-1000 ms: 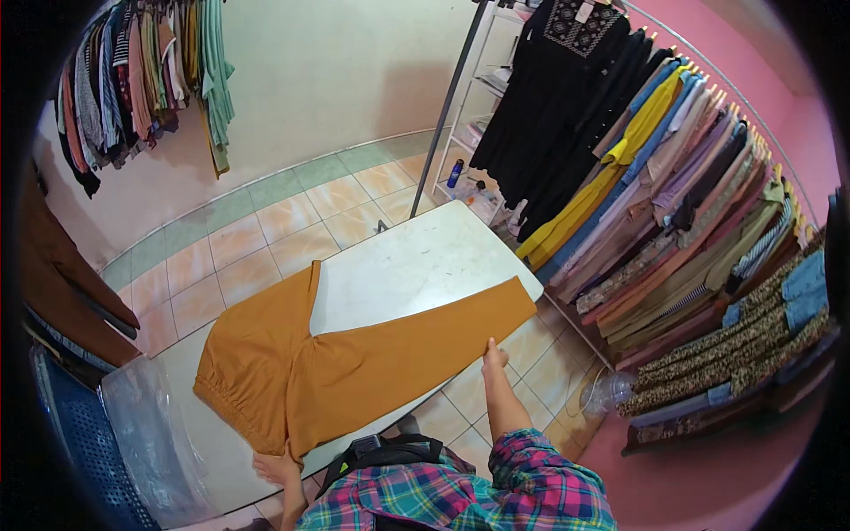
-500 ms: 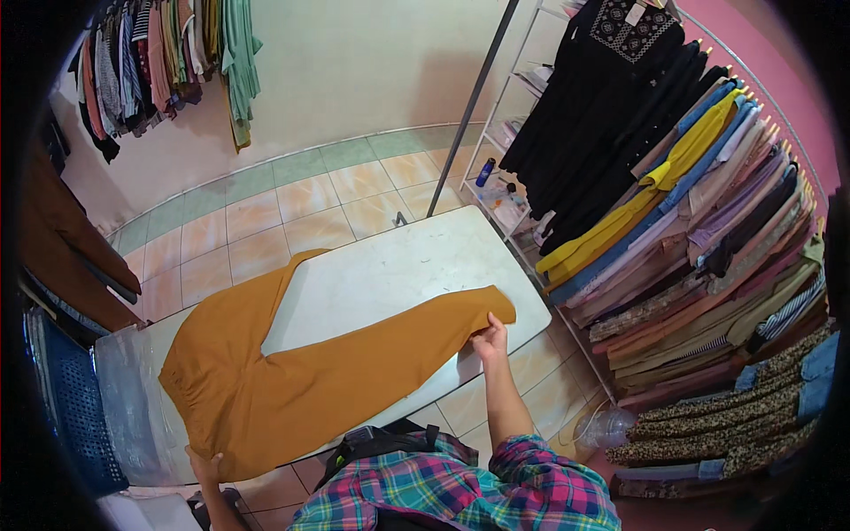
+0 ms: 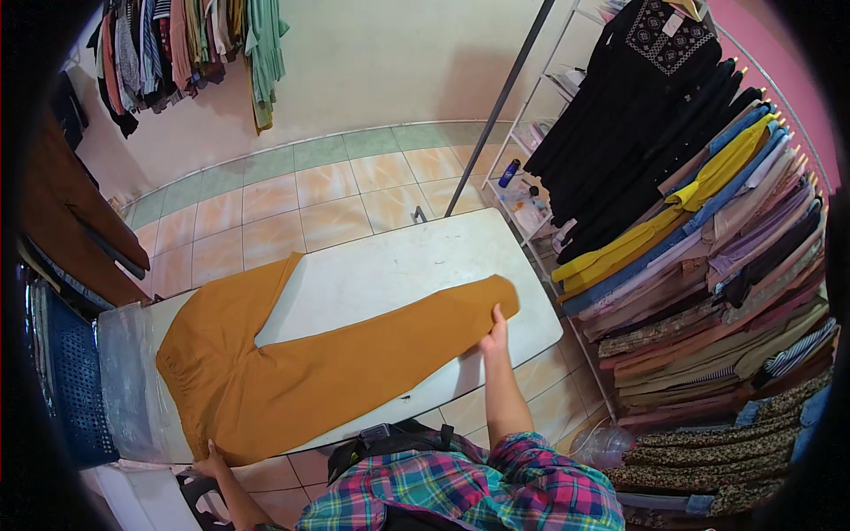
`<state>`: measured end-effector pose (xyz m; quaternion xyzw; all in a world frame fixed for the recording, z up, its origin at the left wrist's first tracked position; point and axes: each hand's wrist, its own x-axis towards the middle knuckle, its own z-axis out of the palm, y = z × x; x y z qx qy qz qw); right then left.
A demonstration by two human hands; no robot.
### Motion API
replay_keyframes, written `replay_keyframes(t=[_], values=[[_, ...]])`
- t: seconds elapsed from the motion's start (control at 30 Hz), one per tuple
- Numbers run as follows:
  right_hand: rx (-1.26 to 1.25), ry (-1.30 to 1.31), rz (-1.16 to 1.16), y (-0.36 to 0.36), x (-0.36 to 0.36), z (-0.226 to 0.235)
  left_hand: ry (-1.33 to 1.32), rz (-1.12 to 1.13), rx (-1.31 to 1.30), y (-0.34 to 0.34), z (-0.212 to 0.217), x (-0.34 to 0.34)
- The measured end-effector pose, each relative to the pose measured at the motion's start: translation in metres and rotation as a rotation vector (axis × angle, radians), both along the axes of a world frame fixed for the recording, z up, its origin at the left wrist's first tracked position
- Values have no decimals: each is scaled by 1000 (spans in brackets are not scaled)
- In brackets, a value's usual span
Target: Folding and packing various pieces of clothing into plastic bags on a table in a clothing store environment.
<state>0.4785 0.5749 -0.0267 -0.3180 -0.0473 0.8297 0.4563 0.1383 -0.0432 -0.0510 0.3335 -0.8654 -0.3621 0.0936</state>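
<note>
The light is quite even and moderately bright. Soft shadows fall on the wall [image 3: 381, 62] and on the surface [image 3: 372, 274], beneath the trousers [image 3: 336, 376]. The plastic sheet [image 3: 128, 380] shines slightly. Towards the black rim, straight lines become curved.

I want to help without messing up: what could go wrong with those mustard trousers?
The far leg reaches the far edge of the table and seems to go over it, so the trousers might slip that way if the left hand and right hand loosened. Clear plastic lies close to the gathered waistband, so a tug could perhaps shift it.
</note>
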Motion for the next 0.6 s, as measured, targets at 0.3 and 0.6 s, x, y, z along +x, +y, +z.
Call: replay_keyframes(t=[0.3,0.6], values=[[697,-1443,36,43,69,-10,161,-219,229,-31,-17,0],[1436,-1754,-60,-8,-76,51,127,-274,-623,45,20,-7]])
